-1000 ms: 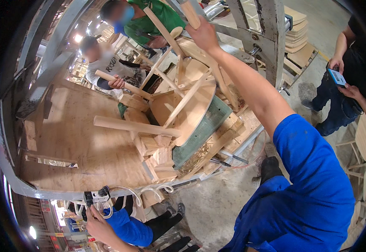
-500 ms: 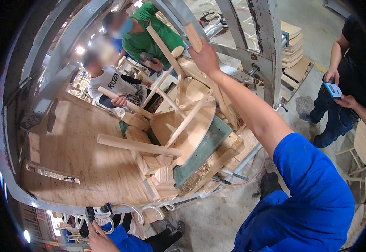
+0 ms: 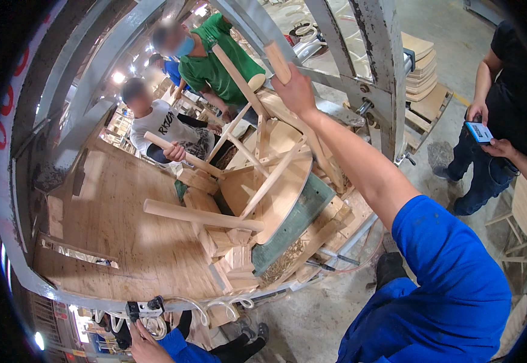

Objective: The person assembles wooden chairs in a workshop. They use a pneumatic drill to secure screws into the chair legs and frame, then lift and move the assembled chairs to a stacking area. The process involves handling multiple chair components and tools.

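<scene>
An upside-down wooden chair [image 3: 278,206] rests with its seat on a green-padded support [image 3: 296,224], its legs and crossing stretchers pointing up. My right hand [image 3: 293,89] is closed around one chair leg [image 3: 277,60] at the far side, and that leg's end sticks out above my fist. At the lower left, my left hand [image 3: 145,345] has its fingers on a small black valve or switch [image 3: 133,310] at the table's edge; part of this hand is cut off by the picture's edge. A co-worker's hand [image 3: 174,152] grips another leg [image 3: 154,140] across from me.
Grey metal frame posts [image 3: 375,60] rise around the wooden worktable [image 3: 124,218]. Co-workers in white [image 3: 160,124] and green [image 3: 224,66] stand across it. At right, a person in black [image 3: 511,91] holds a blue-edged device. Stacked boards [image 3: 419,66] and coiled hoses [image 3: 185,308] are nearby.
The view has shifted slightly. The green-shirted co-worker's hammer, visible before, is out of sight now. The white-shirted co-worker still grips the leg. My hands keep their holds.
</scene>
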Motion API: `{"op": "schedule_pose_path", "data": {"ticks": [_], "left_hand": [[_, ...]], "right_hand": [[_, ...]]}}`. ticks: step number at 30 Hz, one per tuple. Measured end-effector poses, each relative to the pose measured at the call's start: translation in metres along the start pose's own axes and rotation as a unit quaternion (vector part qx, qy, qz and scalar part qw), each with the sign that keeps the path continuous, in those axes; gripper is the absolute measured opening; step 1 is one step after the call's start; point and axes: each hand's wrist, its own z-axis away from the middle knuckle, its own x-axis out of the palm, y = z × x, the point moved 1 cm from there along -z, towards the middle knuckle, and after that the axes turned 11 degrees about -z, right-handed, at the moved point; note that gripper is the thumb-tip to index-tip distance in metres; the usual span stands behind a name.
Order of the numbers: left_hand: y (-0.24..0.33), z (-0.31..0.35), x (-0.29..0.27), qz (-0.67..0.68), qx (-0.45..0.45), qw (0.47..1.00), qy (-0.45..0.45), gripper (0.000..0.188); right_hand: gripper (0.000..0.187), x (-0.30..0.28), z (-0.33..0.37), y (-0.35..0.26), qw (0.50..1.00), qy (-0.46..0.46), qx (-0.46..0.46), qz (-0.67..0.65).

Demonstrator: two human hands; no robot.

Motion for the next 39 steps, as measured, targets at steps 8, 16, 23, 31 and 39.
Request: {"op": "schedule_pose_path", "data": {"ticks": [8, 16, 23, 31, 39], "left_hand": [[0.013, 0.007, 0.003, -0.02, -0.017, 0.994, 0.106, 0.032], [0.011, 0.008, -0.005, -0.005, -0.006, 0.996, 0.092, 0.033], [0.016, 0.01, -0.011, 0.009, -0.032, 0.997, 0.069, 0.031], [0.013, 0.009, -0.007, 0.038, -0.029, 0.994, 0.093, 0.033], [0.059, 0.011, -0.037, -0.072, -0.049, 0.956, 0.28, 0.033]], "right_hand": [[0.033, 0.0, -0.001, -0.001, 1.0, 0.011, -0.01, 0.012], [0.038, -0.001, 0.0, -0.004, 0.999, -0.004, 0.039, -0.01], [0.04, -0.001, 0.0, -0.004, 0.999, -0.021, 0.047, -0.018], [0.038, 0.0, 0.001, -0.003, 0.999, -0.02, 0.023, -0.022], [0.046, -0.004, -0.006, 0.007, 1.0, -0.009, -0.004, 0.022]]}}
